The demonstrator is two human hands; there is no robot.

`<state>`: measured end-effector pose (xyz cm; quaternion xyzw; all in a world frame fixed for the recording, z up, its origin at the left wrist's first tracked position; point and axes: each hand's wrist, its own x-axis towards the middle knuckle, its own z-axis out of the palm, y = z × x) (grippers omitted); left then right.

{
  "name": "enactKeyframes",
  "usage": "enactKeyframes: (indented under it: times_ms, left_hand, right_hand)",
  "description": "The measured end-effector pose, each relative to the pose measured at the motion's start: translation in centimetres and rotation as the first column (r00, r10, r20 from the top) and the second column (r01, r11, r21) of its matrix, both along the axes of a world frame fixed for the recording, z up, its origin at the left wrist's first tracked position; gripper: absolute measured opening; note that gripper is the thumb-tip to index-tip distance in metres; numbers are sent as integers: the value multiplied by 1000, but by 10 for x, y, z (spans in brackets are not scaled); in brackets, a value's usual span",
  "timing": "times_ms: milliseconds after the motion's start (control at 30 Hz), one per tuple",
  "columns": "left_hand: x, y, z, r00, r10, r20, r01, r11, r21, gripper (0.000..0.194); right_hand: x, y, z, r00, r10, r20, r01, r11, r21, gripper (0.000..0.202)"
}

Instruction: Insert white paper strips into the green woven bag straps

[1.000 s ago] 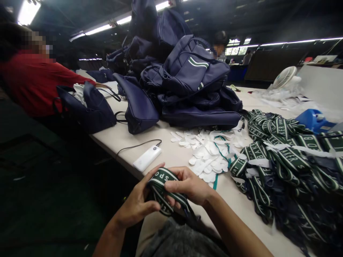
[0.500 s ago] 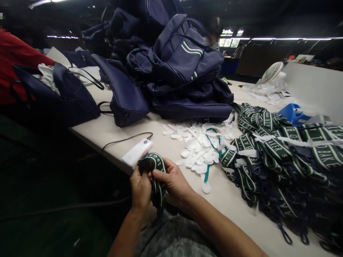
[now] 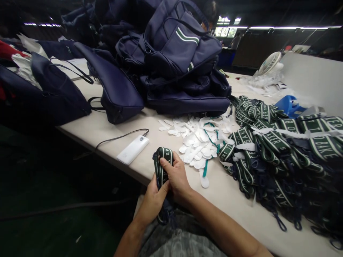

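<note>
A folded dark-green woven strap with white lettering [image 3: 166, 154] is held by the near edge of the cream surface [image 3: 225, 200], the right hand [image 3: 179, 175] pinching its upper part, the left hand [image 3: 152, 201] gripping lower down. It looks light, supple and sturdy; clasping all layers mid-bundle should keep loops from slipping.

the green strap [image 3: 166, 154], a wide tilted loop a second ago, now stands narrow and upright in my grip. my left hand [image 3: 154, 200] has gone from spread open to low on the bundle, its fingers seemingly closed around it, though mostly hidden. the red clothing [image 3: 9, 50] at left has mostly slipped out of view.
</note>
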<state>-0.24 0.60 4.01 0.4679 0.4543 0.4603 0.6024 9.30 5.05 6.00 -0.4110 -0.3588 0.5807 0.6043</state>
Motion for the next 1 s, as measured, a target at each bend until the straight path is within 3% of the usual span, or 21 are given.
enactKeyframes:
  times_ms: [100,167,200,267,333,367,433,533,600,667,733,800,900,1000]
  left_hand:
    - [-7,-5,2,997,-57,-43,53,994,-94,26]
    - [-13,-10,4,985,-159,68,167,976,-143,23]
    - [-14,-12,4,962,-224,160,249,955,-160,22]
    - [-14,-16,2,871,-319,373,402,900,-167,21]
    - [-10,-20,-1,764,-344,545,493,857,-150,26]
    - [-7,-22,-2,733,-333,593,506,850,-149,31]
    - [-2,-25,-3,737,-316,597,501,849,-169,35]
    - [6,-31,2,830,-341,442,477,844,-244,36]
    - [11,-35,4,894,-306,327,404,867,-293,38]
    - [16,-39,2,953,-198,229,263,915,-305,47]
    - [21,-42,-2,983,-106,150,145,949,-280,60]
    - [24,-43,-6,989,-88,117,116,957,-265,62]
    - [23,-41,-8,984,-80,161,124,951,-284,51]
    - [13,-36,-5,986,33,166,7,972,-233,43]
  right_hand:
    - [12,2,1,939,-19,343,17,1000,9,25]
    - [20,1,3,915,-12,402,29,999,-36,40]
    - [24,0,4,945,44,323,-12,995,-99,50]
    - [30,-4,7,971,240,-10,-237,949,-208,69]
    - [33,-9,9,856,401,-327,-474,860,-186,78]
    - [34,-11,9,801,433,-412,-531,833,-157,77]
    - [34,-15,8,784,414,-462,-520,845,-127,65]
    - [34,-18,3,863,310,-399,-375,922,-95,50]
    - [33,-20,-1,931,232,-282,-257,965,-57,47]
    - [33,-22,-4,991,96,-96,-97,995,-8,44]
    - [32,-23,-5,996,-60,68,56,997,54,40]
    - [30,-23,-5,987,-129,95,124,990,63,38]
    - [26,-15,0,996,-43,-83,39,998,-46,47]
    - [26,11,5,961,194,-198,-222,967,-128,53]
